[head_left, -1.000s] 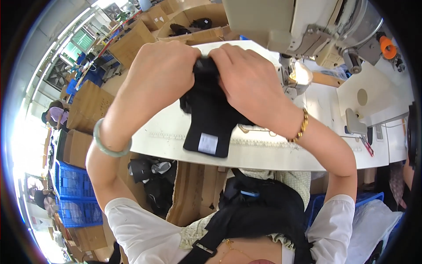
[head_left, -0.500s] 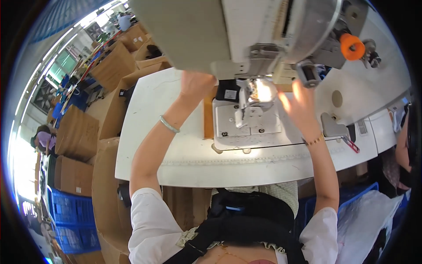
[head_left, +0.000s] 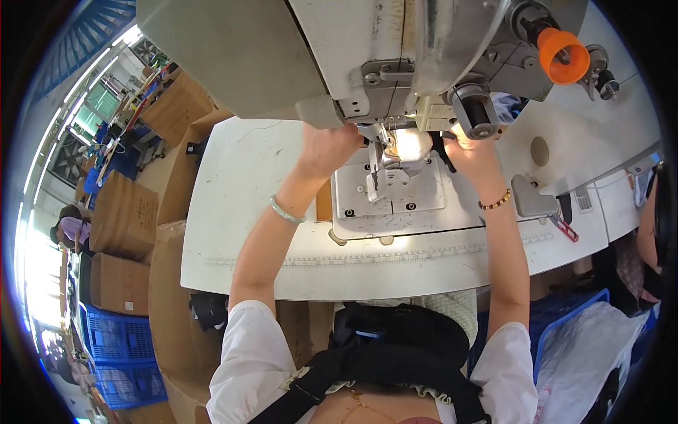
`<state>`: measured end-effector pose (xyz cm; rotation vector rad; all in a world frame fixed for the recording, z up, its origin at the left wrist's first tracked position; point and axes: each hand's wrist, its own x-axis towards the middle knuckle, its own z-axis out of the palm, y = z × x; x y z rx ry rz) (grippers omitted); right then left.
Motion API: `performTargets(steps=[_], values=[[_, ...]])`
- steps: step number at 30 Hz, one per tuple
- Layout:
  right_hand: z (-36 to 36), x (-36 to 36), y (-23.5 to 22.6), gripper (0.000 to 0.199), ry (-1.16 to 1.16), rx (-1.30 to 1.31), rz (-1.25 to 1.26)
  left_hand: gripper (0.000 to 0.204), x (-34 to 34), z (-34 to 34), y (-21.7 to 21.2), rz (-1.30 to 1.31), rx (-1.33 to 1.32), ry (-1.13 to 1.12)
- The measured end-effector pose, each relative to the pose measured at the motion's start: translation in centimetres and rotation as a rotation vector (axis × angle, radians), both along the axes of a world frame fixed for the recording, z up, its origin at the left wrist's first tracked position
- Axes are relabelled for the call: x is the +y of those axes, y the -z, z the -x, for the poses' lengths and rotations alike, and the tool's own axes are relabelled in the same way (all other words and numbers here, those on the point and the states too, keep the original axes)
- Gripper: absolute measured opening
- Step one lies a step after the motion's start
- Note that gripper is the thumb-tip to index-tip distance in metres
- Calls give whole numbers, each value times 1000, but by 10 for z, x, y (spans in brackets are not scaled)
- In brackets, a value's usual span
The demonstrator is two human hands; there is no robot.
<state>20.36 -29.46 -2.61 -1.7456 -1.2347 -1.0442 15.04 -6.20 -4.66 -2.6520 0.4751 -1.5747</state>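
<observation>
A sewing machine (head_left: pixel 387 74) with a lit needle area fills the top middle. My left hand (head_left: pixel 326 150) is closed beside the presser foot (head_left: pixel 376 177), its fingertips partly hidden by the machine head; what it grips cannot be made out. On the other side of the lamp-lit area, my right hand (head_left: pixel 474 157) pinches a black fabric piece (head_left: pixel 444 153), of which only a narrow strip shows. Both hands are just above the metal bed plate (head_left: pixel 417 194). Part of the fabric is hidden by the machine.
An orange thread-stand cone (head_left: pixel 563 56) juts out at upper right. Red-handled snips (head_left: pixel 566 229) lie on the white table (head_left: pixel 240 191). Cardboard boxes (head_left: pixel 123 215) and blue crates (head_left: pixel 120 339) stand at left; a blue bin with white plastic (head_left: pixel 583 346) is at lower right.
My left hand has moved right toward the needle area. My right hand has closed from spread fingers onto black fabric. The black piece's white label no longer shows. The view has shifted closer.
</observation>
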Motion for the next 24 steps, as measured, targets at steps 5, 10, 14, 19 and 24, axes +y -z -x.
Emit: performTargets(steps=[5, 10, 14, 19, 24], values=[[11, -4, -3, 22, 90, -53, 106, 34, -1, -10, 10, -88, -177, 42], [13, -3, 4, 32, 95, -157, 82, 26, 6, -1, 11, -230, -256, -14], [14, -1, 4, 33, -19, -47, 9, 17, -7, 23, 7, -145, -87, -65], [23, -4, -7, 25, -41, 19, 31, 12, -15, 35, -5, 44, 25, 67], [31, -3, -7, 20, 269, -61, 225, 14, -12, 32, -6, -9, 49, 75]])
